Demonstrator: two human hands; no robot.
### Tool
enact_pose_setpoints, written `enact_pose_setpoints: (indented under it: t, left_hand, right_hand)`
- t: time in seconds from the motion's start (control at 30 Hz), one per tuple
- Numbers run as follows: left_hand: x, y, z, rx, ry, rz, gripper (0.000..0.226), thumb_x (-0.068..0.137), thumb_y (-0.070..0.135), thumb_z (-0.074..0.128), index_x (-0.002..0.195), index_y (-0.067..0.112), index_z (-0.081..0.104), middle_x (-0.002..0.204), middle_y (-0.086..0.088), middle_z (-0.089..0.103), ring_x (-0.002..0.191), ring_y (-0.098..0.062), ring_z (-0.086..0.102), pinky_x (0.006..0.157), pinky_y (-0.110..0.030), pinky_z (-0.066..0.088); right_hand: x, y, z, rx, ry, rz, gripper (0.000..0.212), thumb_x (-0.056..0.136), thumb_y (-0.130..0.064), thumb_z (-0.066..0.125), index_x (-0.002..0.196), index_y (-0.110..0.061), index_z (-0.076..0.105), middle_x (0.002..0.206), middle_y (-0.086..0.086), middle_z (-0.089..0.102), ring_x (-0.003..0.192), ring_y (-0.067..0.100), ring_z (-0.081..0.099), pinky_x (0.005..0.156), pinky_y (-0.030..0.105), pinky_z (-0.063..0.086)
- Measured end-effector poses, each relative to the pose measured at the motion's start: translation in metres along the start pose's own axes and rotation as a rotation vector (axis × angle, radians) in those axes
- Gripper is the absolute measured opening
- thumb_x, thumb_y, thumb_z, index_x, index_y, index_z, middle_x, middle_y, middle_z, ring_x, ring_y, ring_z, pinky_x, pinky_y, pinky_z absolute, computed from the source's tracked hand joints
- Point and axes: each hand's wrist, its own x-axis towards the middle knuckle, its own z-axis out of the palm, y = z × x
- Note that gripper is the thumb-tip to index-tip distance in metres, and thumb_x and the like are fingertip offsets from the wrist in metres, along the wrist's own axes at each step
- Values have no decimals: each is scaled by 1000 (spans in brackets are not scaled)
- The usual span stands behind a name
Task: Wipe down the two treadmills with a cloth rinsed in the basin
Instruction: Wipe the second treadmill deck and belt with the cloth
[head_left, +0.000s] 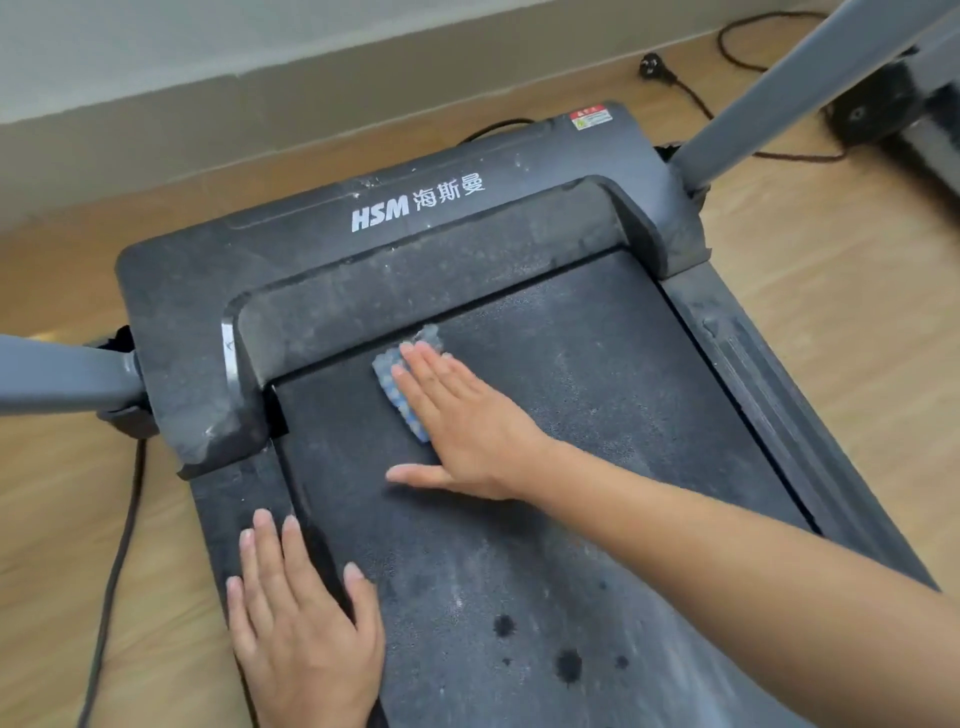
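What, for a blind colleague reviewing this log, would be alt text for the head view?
A right hand presses a blue-and-white cloth flat on a dusty black treadmill belt, near the motor cover marked HSM. The left hand rests flat on the treadmill's left edge; dark spots dot the belt.

A blue-and-white cloth (402, 384) lies flat on the dusty black treadmill (597, 395) belt.

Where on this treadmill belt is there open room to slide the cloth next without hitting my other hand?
Widest bare patch: belt between right hand and right side rail, below the motor cover. Smaller one left of the cloth, between cover and left hand. Crowded lower left, where the left hand rests flat on the belt edge.
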Motion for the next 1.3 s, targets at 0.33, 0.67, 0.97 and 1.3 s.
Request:
enact_pose_setpoints:
  t: [0.33, 0.67, 0.97, 1.3]
  left_hand:
    - [2, 1, -5, 32, -78, -15, 73, 94, 34, 51, 158, 0, 40, 174, -14, 24, 162, -30, 22, 129, -54, 22]
    - [3, -5, -10, 38, -95, -21, 78, 91, 34, 50, 159, -1, 37, 172, -15, 27, 161, -31, 24, 129, -55, 23]
    - [5, 1, -8, 12, -61, -10, 75, 92, 33, 50, 158, 0, 37, 173, -15, 24, 161, -32, 24, 128, -56, 22]
    - [2, 1, -7, 68, -137, -15, 74, 97, 37, 42, 161, 1, 32, 176, -13, 16, 163, -28, 14, 130, -55, 17]
  right_hand:
    - [-32, 156, -23, 176, 59, 744, 124, 86, -92, 14, 164, 3, 0, 173, 24, -5, 161, 34, -6, 131, 48, 0]
    - [51, -125, 8, 330, 67, 348, 104, 101, -74, 22, 162, 4, -11, 168, 26, -24, 156, 34, -29, 129, 51, -9]
    - [-27, 47, -10, 10, -72, 205, 114, 91, -88, 14, 166, -4, -1, 174, 16, -10, 162, 29, -11, 131, 48, 7]
    - [-76, 135, -8, 208, -5, 788, 125, 87, -93, 17, 163, 4, -4, 172, 25, -10, 161, 35, -12, 130, 52, -2]
